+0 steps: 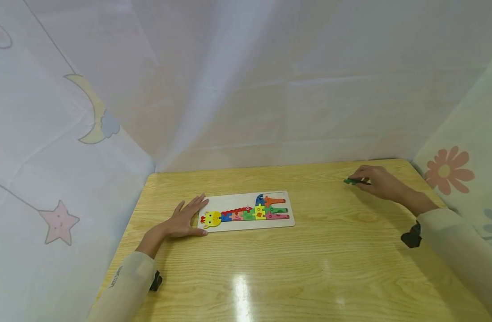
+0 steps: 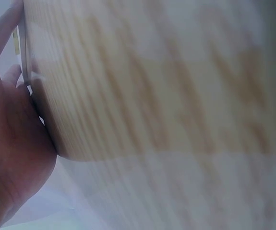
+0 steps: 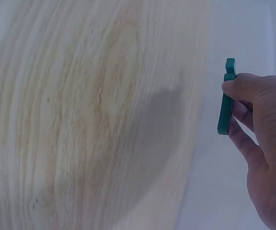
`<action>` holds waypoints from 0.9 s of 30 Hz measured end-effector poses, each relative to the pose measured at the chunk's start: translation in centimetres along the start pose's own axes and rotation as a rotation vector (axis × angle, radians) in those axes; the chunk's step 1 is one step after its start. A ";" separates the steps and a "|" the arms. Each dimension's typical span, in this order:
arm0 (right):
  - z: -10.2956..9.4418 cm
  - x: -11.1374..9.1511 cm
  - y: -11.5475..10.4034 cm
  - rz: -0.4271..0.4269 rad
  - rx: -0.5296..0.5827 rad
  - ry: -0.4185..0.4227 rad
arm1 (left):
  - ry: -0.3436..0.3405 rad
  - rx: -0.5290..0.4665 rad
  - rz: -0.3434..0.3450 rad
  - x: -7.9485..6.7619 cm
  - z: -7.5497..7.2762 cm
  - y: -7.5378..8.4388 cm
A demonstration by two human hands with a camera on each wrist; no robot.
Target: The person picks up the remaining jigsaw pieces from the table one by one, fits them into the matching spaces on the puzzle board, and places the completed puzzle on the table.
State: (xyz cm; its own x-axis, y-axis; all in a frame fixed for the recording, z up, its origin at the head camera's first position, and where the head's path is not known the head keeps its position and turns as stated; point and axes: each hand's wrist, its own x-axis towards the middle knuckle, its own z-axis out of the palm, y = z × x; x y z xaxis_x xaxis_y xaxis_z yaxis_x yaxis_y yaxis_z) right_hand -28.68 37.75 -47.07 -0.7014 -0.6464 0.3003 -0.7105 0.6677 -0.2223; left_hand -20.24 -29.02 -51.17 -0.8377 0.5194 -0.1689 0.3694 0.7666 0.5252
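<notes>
A white puzzle board (image 1: 246, 202) lies flat on the table, holding a giraffe of several coloured pieces with its yellow head (image 1: 212, 219) at the left. At the board's upper right, a bare outlined area shows beside the dark blue piece (image 1: 259, 199). My left hand (image 1: 184, 220) rests at the board's left end, fingers spread and thumb along the lower corner. Only part of that hand (image 2: 15, 139) appears in the left wrist view. Off to the right, above the table, my right hand (image 1: 378, 181) pinches a green puzzle piece (image 3: 226, 103) between thumb and fingers.
The wooden table (image 1: 310, 264) extends around the board. Behind it hangs a pale cloth (image 1: 246, 112), with printed side cloths bearing a star (image 1: 60, 223) on the left and a flower (image 1: 447, 171) on the right.
</notes>
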 end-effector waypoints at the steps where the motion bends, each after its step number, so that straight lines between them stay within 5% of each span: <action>1: 0.0 0.1 -0.1 -0.006 0.001 0.001 | 0.001 0.000 -0.001 0.0 0.0 0.0; 27: 0.4 3.8 -2.9 -0.128 0.050 0.020 | 0.039 -0.023 0.057 0.1 0.5 -0.9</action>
State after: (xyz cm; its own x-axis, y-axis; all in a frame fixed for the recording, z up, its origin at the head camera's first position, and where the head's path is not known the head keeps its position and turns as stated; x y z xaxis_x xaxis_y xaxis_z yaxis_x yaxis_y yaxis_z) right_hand -29.26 33.21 -45.64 -0.6040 -0.7173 0.3474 -0.7963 0.5607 -0.2270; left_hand -20.47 -29.53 -52.06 -0.8306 0.5467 -0.1061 0.4081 0.7271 0.5520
